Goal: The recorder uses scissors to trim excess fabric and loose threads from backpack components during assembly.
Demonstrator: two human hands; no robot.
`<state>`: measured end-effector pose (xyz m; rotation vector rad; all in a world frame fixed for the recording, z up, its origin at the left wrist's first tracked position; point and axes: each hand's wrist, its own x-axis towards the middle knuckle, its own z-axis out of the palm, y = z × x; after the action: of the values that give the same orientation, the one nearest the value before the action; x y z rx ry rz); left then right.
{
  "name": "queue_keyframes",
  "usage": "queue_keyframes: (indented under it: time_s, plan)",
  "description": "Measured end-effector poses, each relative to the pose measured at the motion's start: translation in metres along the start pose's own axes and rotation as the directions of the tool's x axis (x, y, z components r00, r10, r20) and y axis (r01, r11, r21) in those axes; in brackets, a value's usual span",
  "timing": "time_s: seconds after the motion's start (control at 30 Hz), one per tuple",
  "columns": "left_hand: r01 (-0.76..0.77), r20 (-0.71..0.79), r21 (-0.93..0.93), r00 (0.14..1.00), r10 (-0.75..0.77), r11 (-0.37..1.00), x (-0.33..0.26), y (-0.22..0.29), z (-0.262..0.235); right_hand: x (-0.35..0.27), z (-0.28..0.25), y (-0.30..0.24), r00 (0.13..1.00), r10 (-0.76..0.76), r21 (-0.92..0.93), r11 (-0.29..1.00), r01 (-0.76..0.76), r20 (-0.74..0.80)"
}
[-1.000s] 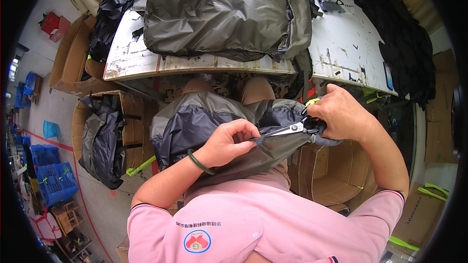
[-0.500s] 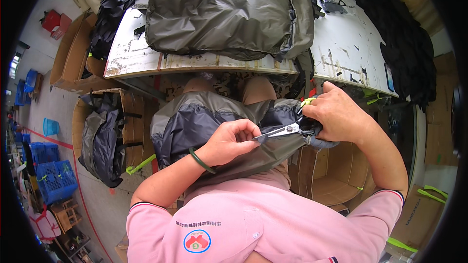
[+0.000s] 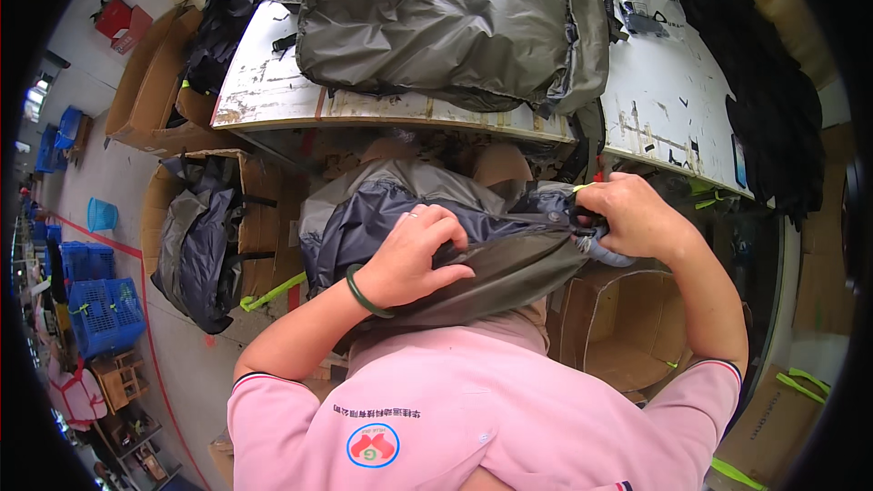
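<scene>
Across my lap lies a grey and dark navy thin-fabric bag piece point(image 3: 391, 205), bunched toward the right. Over its middle is my left hand point(image 3: 409, 259), thumb and fingers apart, nothing visible in it; a green bangle point(image 3: 366, 293) circles the wrist. My right hand point(image 3: 632, 216) is closed at the gathered right end of the fabric. A yellow-green bit shows by its fingertips, and the scissors point(image 3: 555, 217) there are mostly hidden by fabric and fingers, blades out of sight.
A large olive-grey bag point(image 3: 436, 27) lies on the white worn table point(image 3: 273, 82) ahead. Black fabric point(image 3: 764, 82) hangs over its right side. Cardboard boxes stand left, one holding grey and black bags point(image 3: 195, 250); another open box point(image 3: 627, 327) is low at right. Blue baskets point(image 3: 105, 314) sit farther left.
My left hand has let go of the small thing pinched at the scissor tips and spread its fingers. The scissor blades have dropped out of view against the fabric; the view has shifted slightly.
</scene>
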<state>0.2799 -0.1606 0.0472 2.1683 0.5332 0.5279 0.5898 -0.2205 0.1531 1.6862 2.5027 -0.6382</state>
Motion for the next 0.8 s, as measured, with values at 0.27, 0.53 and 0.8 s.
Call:
queue_keyframes:
  time_s: [0.27, 0.53, 0.8]
  plan:
    - [0.279, -0.053, 0.22, 0.96, -0.274, 0.935, -0.071, -0.03, -0.029, -0.021, 0.002, 0.053, 0.974, 0.198, 0.114, 0.976, -0.185, -0.113]
    - [0.267, -0.195, 0.447, 0.96, -0.199, 0.853, -0.094, -0.044, -0.055, -0.044, -0.009, 0.061, 0.943, 0.327, 0.217, 0.927, -0.307, -0.062]
    - [0.35, -0.281, -0.137, 0.883, -0.375, 0.927, -0.087, -0.043, -0.043, -0.056, 0.005, 0.068, 0.898, 0.44, 0.287, 0.863, -0.415, -0.023]
